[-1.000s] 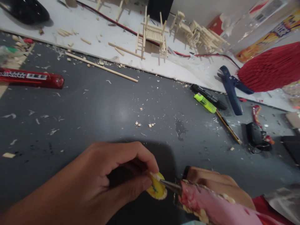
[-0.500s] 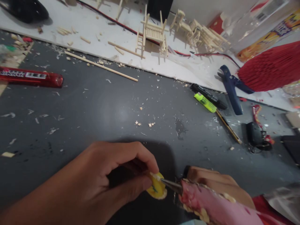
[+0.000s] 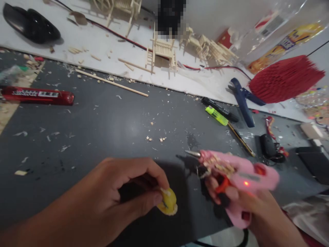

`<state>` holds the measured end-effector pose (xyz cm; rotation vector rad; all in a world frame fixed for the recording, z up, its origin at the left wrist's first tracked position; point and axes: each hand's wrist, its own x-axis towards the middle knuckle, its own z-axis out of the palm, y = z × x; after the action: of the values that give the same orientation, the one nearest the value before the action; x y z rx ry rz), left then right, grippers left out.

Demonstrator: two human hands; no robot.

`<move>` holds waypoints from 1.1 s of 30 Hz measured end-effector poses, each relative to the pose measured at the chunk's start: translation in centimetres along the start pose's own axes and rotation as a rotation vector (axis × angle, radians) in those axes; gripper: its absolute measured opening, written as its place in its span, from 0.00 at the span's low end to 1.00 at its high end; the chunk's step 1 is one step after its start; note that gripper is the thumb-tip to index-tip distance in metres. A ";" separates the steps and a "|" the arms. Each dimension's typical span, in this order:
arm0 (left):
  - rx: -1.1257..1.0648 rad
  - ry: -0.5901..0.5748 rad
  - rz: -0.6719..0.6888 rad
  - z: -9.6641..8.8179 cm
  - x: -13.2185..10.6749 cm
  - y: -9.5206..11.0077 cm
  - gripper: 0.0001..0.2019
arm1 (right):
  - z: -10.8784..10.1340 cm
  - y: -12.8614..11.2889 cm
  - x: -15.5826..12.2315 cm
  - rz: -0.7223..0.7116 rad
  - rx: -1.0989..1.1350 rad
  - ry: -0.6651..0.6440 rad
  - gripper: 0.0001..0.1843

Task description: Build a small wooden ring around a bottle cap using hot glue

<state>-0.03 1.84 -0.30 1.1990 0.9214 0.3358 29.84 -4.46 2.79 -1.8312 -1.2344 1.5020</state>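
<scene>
Between the thumb and fingers of my left hand (image 3: pixel 120 188) is a small round yellow piece (image 3: pixel 168 202) with a pale edge and a dark mark. My right hand (image 3: pixel 246 202) grips a pink glue gun (image 3: pixel 241 168) by its handle, with fingers at the orange trigger. A red light glows on the gun's side. Its metal nozzle points left, above the grey tabletop and apart from the yellow piece. Crusted bits cling to the gun's front.
Small stick-built furniture, including a chair (image 3: pixel 163 49), stands on a white strip at the back. A thin stick (image 3: pixel 113 83) and a red cutter (image 3: pixel 38 96) lie left. Rightward are a green highlighter (image 3: pixel 216 116), a black marker (image 3: pixel 222 110) and a red brush (image 3: pixel 285 80). Shavings dot the tabletop.
The glue gun has lifted away from the yellow piece, and its nozzle now points left above the table. My left hand keeps hold of the piece. The view has shifted slightly.
</scene>
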 end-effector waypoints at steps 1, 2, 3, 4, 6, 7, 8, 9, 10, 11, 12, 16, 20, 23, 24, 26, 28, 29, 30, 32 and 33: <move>-0.003 -0.009 0.008 -0.1 0.1 0.0 0.02 | -0.7 -0.5 0.6 0.084 0.090 -0.049 0.25; -0.004 -0.016 0.023 -0.1 0.2 0.0 0.02 | -1.4 -1.0 1.1 0.156 0.167 -0.100 0.24; -0.006 -0.022 0.041 -0.2 0.2 0.1 0.03 | -2.2 -1.5 1.5 0.200 0.209 -0.132 0.24; -0.005 -0.031 0.060 -0.2 0.2 0.1 0.03 | -3.0 -1.8 1.7 0.211 0.208 -0.134 0.24; 0.006 -0.057 0.093 -0.2 0.1 0.2 0.03 | -4.7 -2.1 1.8 0.185 0.092 -0.047 0.25; 0.017 -0.060 0.099 -0.2 0.1 0.3 0.03 | -5.4 -2.1 1.6 0.168 -0.023 0.035 0.27; 0.033 -0.062 0.101 -0.2 0.0 0.4 0.03 | -6.0 -2.0 1.4 0.150 -0.168 0.141 0.29; 0.050 -0.065 0.101 -0.1 0.0 0.6 0.04 | -6.3 -1.9 1.2 0.124 -0.327 0.269 0.30; 0.066 -0.062 0.104 -0.1 -0.1 0.7 0.04 | -6.4 -2.0 1.0 0.073 -0.476 0.405 0.29; 0.083 -0.057 0.103 0.0 -0.1 0.8 0.05 | -6.0 -2.2 1.0 -0.006 -0.598 0.524 0.26; 0.098 -0.052 0.104 0.1 -0.1 0.9 0.05 | -5.2 -2.7 1.1 -0.120 -0.678 0.606 0.22; 0.120 -0.056 0.117 0.1 -0.1 0.9 0.06 | 0.0 -6.5 3.4 -0.664 -0.876 0.318 0.09; 0.123 -0.081 0.144 -0.1 -0.4 0.7 0.05 | 4.1 -9.5 6.8 -0.892 -1.072 0.052 0.12; 0.173 -0.083 0.123 -0.2 -0.6 0.7 0.06 | 5.1 -9.9 8.1 -0.861 -1.150 0.027 0.11; 0.196 -0.079 0.118 -0.2 -0.6 0.7 0.06 | 5.3 -9.8 8.2 -0.840 -1.161 0.024 0.11; 0.234 -0.072 0.115 -0.1 -0.6 0.9 0.06 | 5.6 -9.7 8.3 -0.796 -1.188 0.009 0.11; 0.241 -0.065 0.121 -0.1 -0.5 0.9 0.06 | 5.9 -9.8 8.3 -0.751 -1.232 -0.007 0.11; 0.236 -0.069 0.125 -0.1 -0.5 0.9 0.05 | 6.2 -9.8 8.3 -0.730 -1.256 -0.016 0.11; 0.230 -0.073 0.129 -0.1 -0.4 0.8 0.05 | 6.4 -10.0 8.4 -0.709 -1.276 -0.019 0.12; 0.211 -0.083 0.134 -0.1 -0.4 0.5 0.05 | 6.8 -10.3 8.6 -0.673 -1.302 -0.022 0.12; 0.208 -0.087 0.133 -0.1 -0.4 0.4 0.05 | 7.0 -10.4 8.7 -0.661 -1.313 -0.021 0.12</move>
<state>-0.29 1.82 0.26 1.4597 0.8170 0.2967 19.69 6.78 4.61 -1.6180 -2.8349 0.2387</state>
